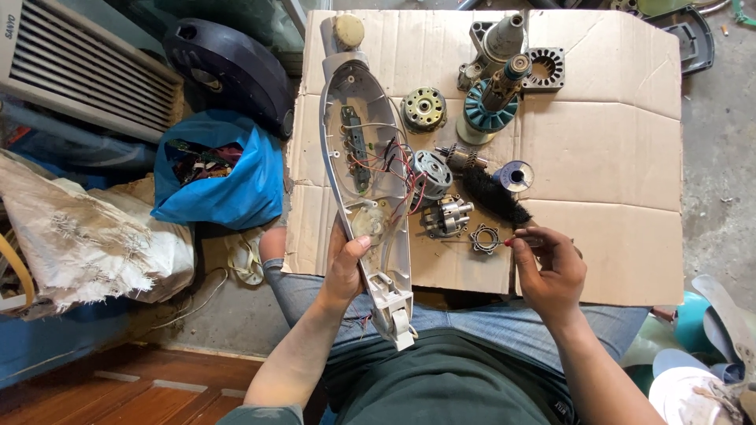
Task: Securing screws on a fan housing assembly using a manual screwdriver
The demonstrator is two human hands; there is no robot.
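Now grey housing (368,169) open, wires (398,169) exposed.

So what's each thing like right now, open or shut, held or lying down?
Casing: opened, wires showing, held.
Left hand: gripping casing.
Right hand: pinching a thin red-tipped tool.
Motor: loose, wired to casing.
Brush: lying on cardboard.
Blue bag: open.

1. The left hand (344,267) covers part of the long white plastic appliance shell (370,181).
2. The small red-tipped tool (516,241) in the right hand (554,271) is too small to identify.
3. The dark curved plastic cover (693,35) beyond the cardboard sheet's (614,157) far right corner is cut off.
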